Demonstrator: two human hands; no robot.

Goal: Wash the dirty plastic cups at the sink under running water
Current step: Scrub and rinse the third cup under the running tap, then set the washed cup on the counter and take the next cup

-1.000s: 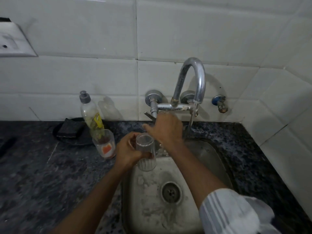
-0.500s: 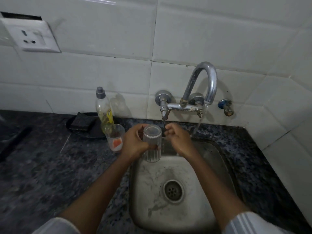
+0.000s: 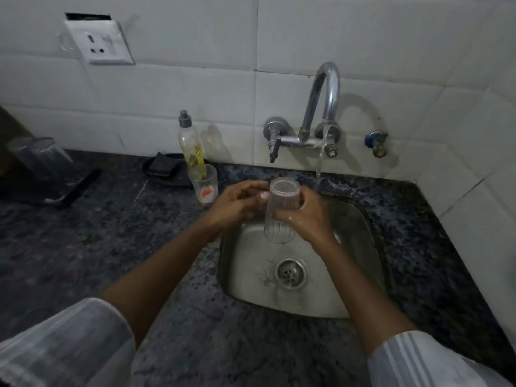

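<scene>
A clear ribbed plastic cup stands upright above the steel sink, held between both hands. My left hand grips its left side near the rim. My right hand wraps round its right side and looks wet. Water runs in a thin stream from the curved tap and falls just right of the cup's rim, behind my right hand. A second plastic cup with an orange residue at its bottom stands on the counter left of the sink.
A dish soap bottle stands behind the second cup, next to a dark sponge on a black dish. A clear container sits far left on the dark granite counter. A small valve sticks out of the tiled wall.
My right hand left the tap handle and came down to grip the cup's right side. Water now flows in a steady stream. The view has shifted right and pulled back.
</scene>
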